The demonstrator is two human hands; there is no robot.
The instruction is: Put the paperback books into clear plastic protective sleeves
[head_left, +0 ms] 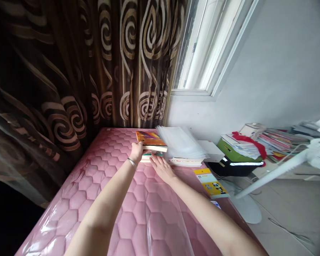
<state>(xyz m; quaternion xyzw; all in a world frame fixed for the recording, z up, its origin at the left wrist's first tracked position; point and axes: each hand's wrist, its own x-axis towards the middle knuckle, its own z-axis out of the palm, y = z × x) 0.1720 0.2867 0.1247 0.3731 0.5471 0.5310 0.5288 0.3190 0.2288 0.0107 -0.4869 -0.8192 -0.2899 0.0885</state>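
My left hand (136, 153), with a silver bangle at its wrist, grips the left edge of an orange-covered book (152, 140). That book is above another book with a green edge on its cover (147, 159), which lies on the pink mattress (133, 220). My right hand (162, 168) is stretched out with fingers apart, its fingertips at the front edge of the lower book. Right of these books, a stack of clear plastic sleeves (180, 142) rests on a thick book (185, 162).
A white box (210, 150) stands beyond the sleeves. A yellow packet (210, 183) lies at the mattress's right edge. Past it are a white fan (277, 170), a green-and-black bag (234, 160) and piled papers (285, 137). Patterned curtains (128, 64) hang behind.
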